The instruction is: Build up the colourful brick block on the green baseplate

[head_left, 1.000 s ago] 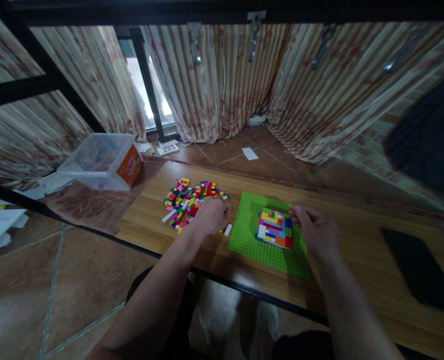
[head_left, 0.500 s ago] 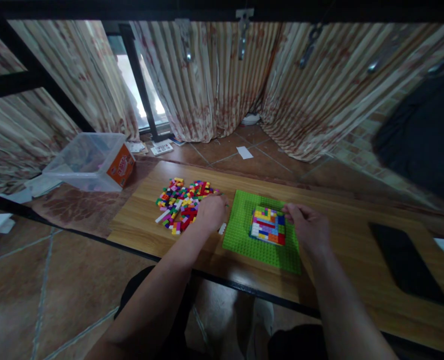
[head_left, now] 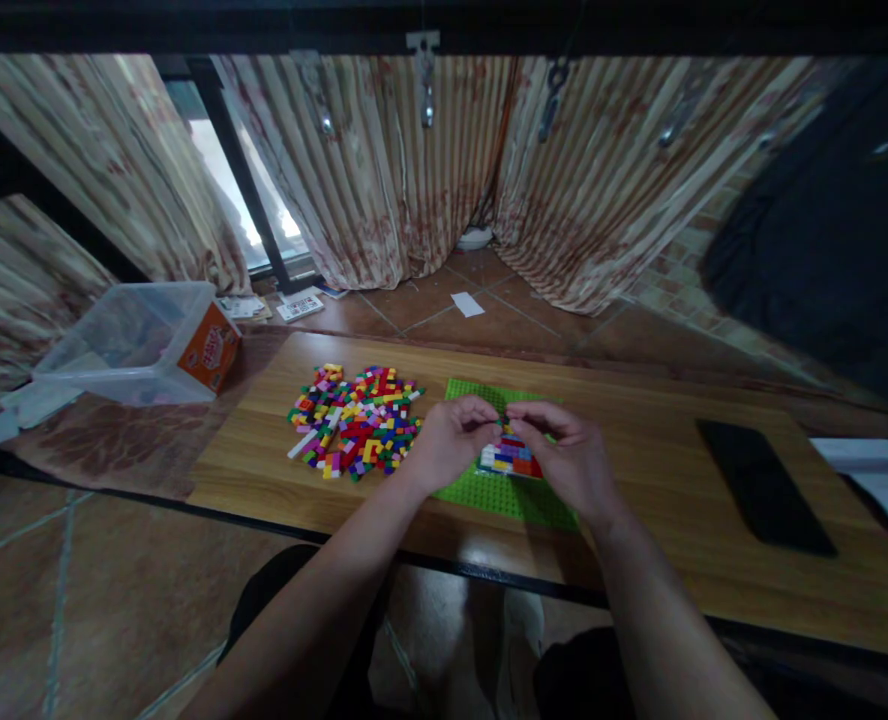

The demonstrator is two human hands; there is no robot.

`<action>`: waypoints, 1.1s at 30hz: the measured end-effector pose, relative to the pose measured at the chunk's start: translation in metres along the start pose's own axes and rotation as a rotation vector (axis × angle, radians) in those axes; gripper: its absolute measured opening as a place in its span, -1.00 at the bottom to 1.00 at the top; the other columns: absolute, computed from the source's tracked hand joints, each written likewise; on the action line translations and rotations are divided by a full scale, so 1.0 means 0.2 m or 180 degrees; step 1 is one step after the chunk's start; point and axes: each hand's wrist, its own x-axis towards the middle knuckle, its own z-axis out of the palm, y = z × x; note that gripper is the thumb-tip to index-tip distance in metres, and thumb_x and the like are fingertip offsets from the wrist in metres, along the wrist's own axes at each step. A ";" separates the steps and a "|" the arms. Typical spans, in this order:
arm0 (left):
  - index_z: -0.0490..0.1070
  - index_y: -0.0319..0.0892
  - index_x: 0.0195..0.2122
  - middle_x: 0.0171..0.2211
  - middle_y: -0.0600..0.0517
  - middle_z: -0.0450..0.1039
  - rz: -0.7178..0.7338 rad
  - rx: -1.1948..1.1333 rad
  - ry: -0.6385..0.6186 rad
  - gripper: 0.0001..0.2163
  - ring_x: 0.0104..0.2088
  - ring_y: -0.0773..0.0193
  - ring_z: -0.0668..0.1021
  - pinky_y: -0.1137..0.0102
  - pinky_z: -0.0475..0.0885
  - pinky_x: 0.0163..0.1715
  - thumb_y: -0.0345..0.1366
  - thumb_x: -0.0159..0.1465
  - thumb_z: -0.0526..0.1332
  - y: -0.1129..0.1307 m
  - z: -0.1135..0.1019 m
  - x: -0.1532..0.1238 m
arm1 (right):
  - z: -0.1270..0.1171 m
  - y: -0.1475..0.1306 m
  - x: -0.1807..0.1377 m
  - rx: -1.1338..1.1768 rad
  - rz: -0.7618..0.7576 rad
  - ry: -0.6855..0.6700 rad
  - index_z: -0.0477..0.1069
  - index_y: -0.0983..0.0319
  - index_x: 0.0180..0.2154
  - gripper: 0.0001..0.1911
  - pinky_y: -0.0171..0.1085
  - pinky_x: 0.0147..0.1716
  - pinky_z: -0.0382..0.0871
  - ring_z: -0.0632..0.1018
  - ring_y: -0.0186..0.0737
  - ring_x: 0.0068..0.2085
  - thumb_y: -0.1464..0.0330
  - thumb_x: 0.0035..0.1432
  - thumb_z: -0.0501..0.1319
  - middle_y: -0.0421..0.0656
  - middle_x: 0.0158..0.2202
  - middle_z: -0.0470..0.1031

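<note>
Striped curtains and a tiled floor frame a low wooden table, where a person works over a green studded baseplate. Both hands meet above the multicoloured brick panel built on that plate. The left hand and the right hand have their fingertips pinched together at the panel's far edge (whether a brick sits between them is too small to tell). A heap of loose bricks lies just left of the plate. A clear plastic box stands further left, and a flat black slab lies well to the right. Done well, this fitting likely calls for squaring the piece to the studs, pressing straight down, and steadying the panel with the other hand so the plate does not skid.
</note>
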 end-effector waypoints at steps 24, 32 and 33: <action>0.46 -0.25 -0.42 -0.53 0.09 0.46 -0.0252 0.0542 0.0552 -0.90 -0.49 0.38 0.49 0.49 0.38 -0.45 -0.37 0.20 0.19 -0.04 -0.01 0.03 | -0.17 0.15 0.04 -0.0632 0.0465 0.0465 0.58 0.17 -0.39 -0.80 -0.20 -0.28 0.40 0.54 -0.18 -0.29 0.19 0.02 0.29 -0.12 -0.28 0.57; 0.53 -0.24 -0.29 -0.37 0.02 0.58 -0.0438 0.1251 0.0295 -0.87 -0.39 0.32 0.54 0.47 0.39 -0.38 -0.34 0.22 0.20 -0.01 0.00 -0.01 | -0.13 0.19 0.05 -0.0830 0.0316 0.0164 0.58 0.12 -0.42 -0.85 -0.16 -0.21 0.40 0.54 -0.14 -0.24 0.21 0.01 0.28 -0.15 -0.30 0.58; 0.53 -0.24 -0.29 -0.36 0.02 0.58 -0.0437 0.1273 0.0285 -0.86 -0.39 0.33 0.53 0.47 0.39 -0.38 -0.33 0.22 0.20 -0.01 0.00 -0.01 | -0.13 0.20 0.05 -0.0815 0.0325 0.0168 0.58 0.11 -0.42 -0.86 -0.15 -0.20 0.40 0.54 -0.14 -0.24 0.22 0.00 0.29 -0.15 -0.31 0.58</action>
